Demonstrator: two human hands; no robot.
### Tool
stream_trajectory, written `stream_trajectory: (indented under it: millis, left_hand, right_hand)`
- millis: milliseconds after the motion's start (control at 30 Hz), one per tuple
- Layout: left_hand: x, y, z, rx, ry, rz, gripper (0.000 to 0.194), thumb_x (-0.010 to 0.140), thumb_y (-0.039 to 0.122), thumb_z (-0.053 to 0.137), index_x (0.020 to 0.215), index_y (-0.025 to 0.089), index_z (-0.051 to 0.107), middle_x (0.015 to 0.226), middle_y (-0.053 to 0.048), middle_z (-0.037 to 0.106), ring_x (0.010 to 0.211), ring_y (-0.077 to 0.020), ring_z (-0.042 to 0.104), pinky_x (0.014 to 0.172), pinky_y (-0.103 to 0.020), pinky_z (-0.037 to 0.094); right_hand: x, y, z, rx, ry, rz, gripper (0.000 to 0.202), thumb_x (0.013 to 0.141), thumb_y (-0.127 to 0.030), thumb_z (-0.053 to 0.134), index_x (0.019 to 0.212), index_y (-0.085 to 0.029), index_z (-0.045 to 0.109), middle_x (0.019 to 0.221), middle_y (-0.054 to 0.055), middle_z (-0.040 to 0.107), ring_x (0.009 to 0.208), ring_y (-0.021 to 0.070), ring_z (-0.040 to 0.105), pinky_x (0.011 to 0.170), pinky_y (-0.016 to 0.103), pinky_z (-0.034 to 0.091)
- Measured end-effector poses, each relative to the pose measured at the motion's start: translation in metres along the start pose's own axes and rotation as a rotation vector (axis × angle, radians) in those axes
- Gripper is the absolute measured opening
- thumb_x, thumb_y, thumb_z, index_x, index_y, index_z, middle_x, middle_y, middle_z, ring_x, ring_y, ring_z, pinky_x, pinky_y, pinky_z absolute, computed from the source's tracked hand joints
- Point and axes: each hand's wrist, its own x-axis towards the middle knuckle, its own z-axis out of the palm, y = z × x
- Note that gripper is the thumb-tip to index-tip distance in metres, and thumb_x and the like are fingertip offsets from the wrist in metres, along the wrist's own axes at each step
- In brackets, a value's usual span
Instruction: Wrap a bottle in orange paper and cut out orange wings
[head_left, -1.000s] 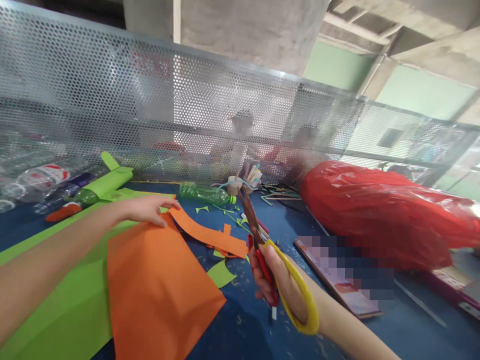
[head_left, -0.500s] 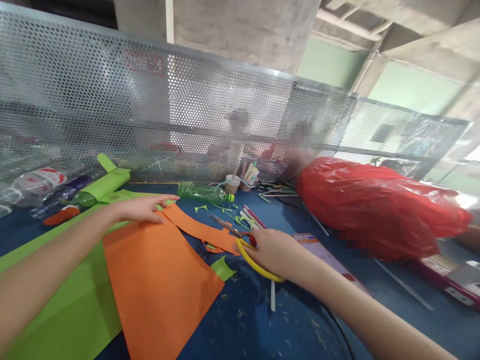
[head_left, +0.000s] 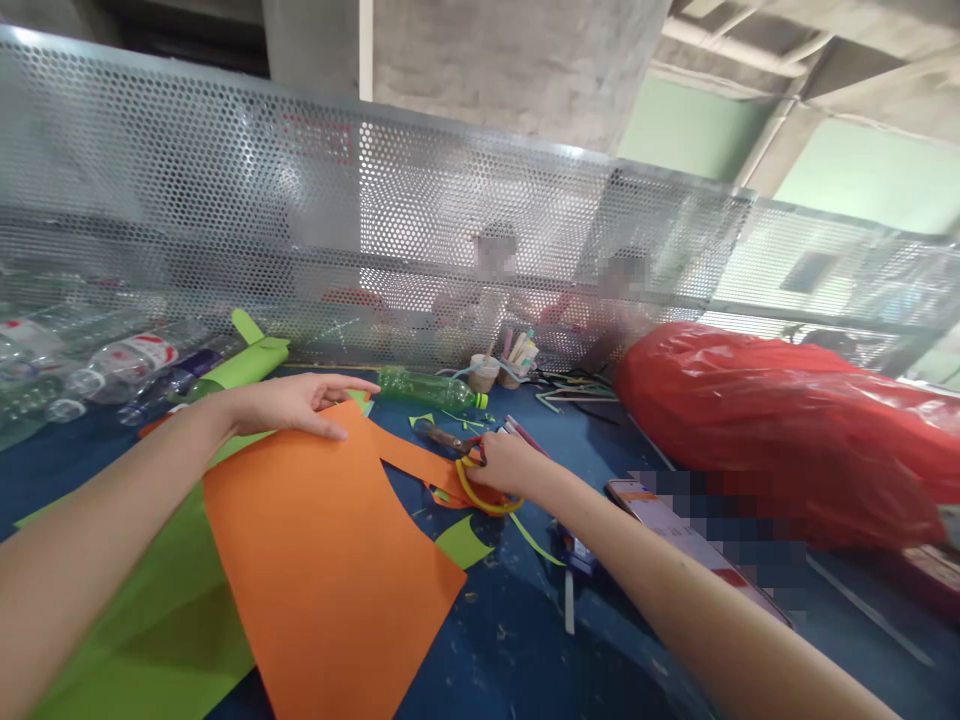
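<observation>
A large orange sheet (head_left: 330, 560) with a curved right edge lies partly over a green sheet (head_left: 157, 630). At its top edge rests my left hand (head_left: 296, 402), thumb on the orange paper and fingers apart from it, reaching beyond the edge. My right hand (head_left: 510, 465) is closed on the yellow-and-red handles of scissors (head_left: 469, 490), whose blades point left and look blurred. Under the scissors, an orange strip (head_left: 409, 455) stretches from beside the sheet. A small green piece (head_left: 465, 542) sits right of the orange sheet.
Plastic bottles (head_left: 135, 360) lie at the left; a green bottle (head_left: 427, 388) and cups of markers (head_left: 517, 360) stand or lie farther back. At the right are a phone (head_left: 697, 545) and red plastic bag (head_left: 780, 430). People show behind a perforated metal screen (head_left: 300, 230).
My right hand and the scissors have moved left, nearer the orange sheet. The thumb of my left hand now extends over the orange paper. The view has shifted, showing more bottles at the left.
</observation>
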Motion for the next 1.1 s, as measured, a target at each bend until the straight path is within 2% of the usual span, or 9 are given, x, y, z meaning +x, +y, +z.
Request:
stream_trajectory:
  millis: [133, 300, 433, 600, 667, 767, 833, 967, 1100]
  left_hand:
    - [0.003, 0.012, 0.003, -0.067, -0.042, 0.05, 0.054, 0.075, 0.029, 0.07, 0.128, 0.036, 0.056, 0.126, -0.003, 0.064, 0.116, -0.0259, 0.059, 0.085, -0.032, 0.052]
    - [0.008, 0.033, 0.001, -0.038, -0.043, 0.067, 0.04, 0.078, 0.026, 0.069, 0.116, 0.033, 0.065, 0.099, 0.0, 0.073, 0.092, -0.0207, 0.069, 0.077, -0.028, 0.053]
    - [0.01, 0.058, -0.001, -0.009, -0.013, 0.145, 0.037, 0.077, 0.028, 0.071, 0.114, 0.032, 0.067, 0.099, 0.001, 0.073, 0.093, -0.0213, 0.068, 0.075, -0.028, 0.053]
    - [0.029, 0.076, -0.006, -0.008, 0.16, 0.234, 0.035, 0.076, 0.036, 0.074, 0.109, 0.028, 0.07, 0.102, 0.0, 0.074, 0.097, -0.0222, 0.066, 0.083, -0.031, 0.053]
    - [0.044, 0.063, -0.008, -0.06, 0.282, 0.232, 0.035, 0.082, 0.044, 0.066, 0.112, 0.025, 0.068, 0.105, -0.004, 0.073, 0.1, -0.0225, 0.065, 0.086, -0.033, 0.052]
    - [0.073, 0.021, -0.008, -0.05, 0.446, 0.192, 0.039, 0.098, 0.043, 0.038, 0.122, 0.018, 0.058, 0.117, -0.01, 0.065, 0.105, -0.0213, 0.063, 0.091, -0.039, 0.051]
    - [0.091, -0.012, -0.004, 0.004, 0.519, 0.128, 0.034, 0.092, 0.033, 0.057, 0.122, 0.017, 0.056, 0.121, -0.01, 0.06, 0.101, -0.0239, 0.063, 0.084, -0.045, 0.053]
    - [0.119, -0.055, 0.007, 0.15, 0.558, 0.08, 0.034, 0.091, 0.03, 0.059, 0.122, 0.017, 0.056, 0.122, -0.01, 0.059, 0.101, -0.0242, 0.062, 0.083, -0.045, 0.054]
    - [0.137, -0.06, 0.012, 0.265, 0.509, 0.128, 0.033, 0.091, 0.03, 0.059, 0.122, 0.018, 0.056, 0.123, -0.01, 0.059, 0.102, -0.024, 0.062, 0.084, -0.045, 0.053]
  right_hand:
    - [-0.004, 0.002, 0.0, 0.072, 0.037, -0.039, 0.028, 0.094, -0.03, 0.058, 0.119, -0.018, 0.058, 0.122, 0.008, 0.06, 0.101, 0.0225, 0.062, 0.084, 0.043, 0.053]
    - [-0.03, -0.009, -0.008, 0.315, 0.19, -0.152, 0.037, 0.092, -0.035, 0.057, 0.111, -0.004, 0.064, 0.12, 0.024, 0.061, 0.12, 0.0346, 0.051, 0.104, 0.049, 0.037]
    - [-0.051, -0.026, -0.009, 0.648, 0.177, -0.357, 0.048, 0.092, -0.045, 0.053, 0.131, -0.016, 0.05, 0.122, 0.01, 0.065, 0.106, 0.0199, 0.064, 0.086, 0.029, 0.052]
    - [-0.061, -0.028, -0.008, 1.17, 0.14, -0.34, 0.027, 0.087, -0.04, 0.056, 0.099, -0.017, 0.061, 0.092, 0.006, 0.072, 0.084, 0.0216, 0.069, 0.07, 0.031, 0.053]
    - [-0.062, -0.019, -0.008, 1.256, 0.144, -0.291, 0.027, 0.083, -0.042, 0.057, 0.096, -0.019, 0.06, 0.091, 0.005, 0.073, 0.084, 0.0224, 0.069, 0.071, 0.032, 0.053]
    - [-0.062, 0.001, -0.004, 1.353, 0.131, -0.201, 0.037, 0.077, -0.047, 0.062, 0.101, -0.019, 0.058, 0.087, 0.005, 0.074, 0.078, 0.0237, 0.07, 0.068, 0.034, 0.053]
    - [-0.062, 0.012, 0.001, 1.385, 0.119, -0.146, 0.039, 0.075, -0.05, 0.063, 0.098, -0.019, 0.059, 0.084, 0.005, 0.073, 0.079, 0.0242, 0.07, 0.064, 0.033, 0.052]
    - [-0.064, 0.02, 0.015, 1.411, 0.073, -0.077, 0.036, 0.074, -0.052, 0.064, 0.086, -0.019, 0.06, 0.077, 0.003, 0.072, 0.073, 0.0208, 0.069, 0.056, 0.027, 0.048]
    - [-0.064, 0.017, 0.028, 1.439, -0.018, -0.025, 0.035, 0.071, -0.049, 0.068, 0.086, -0.018, 0.061, 0.076, 0.0, 0.069, 0.068, 0.0158, 0.065, 0.052, 0.021, 0.041]
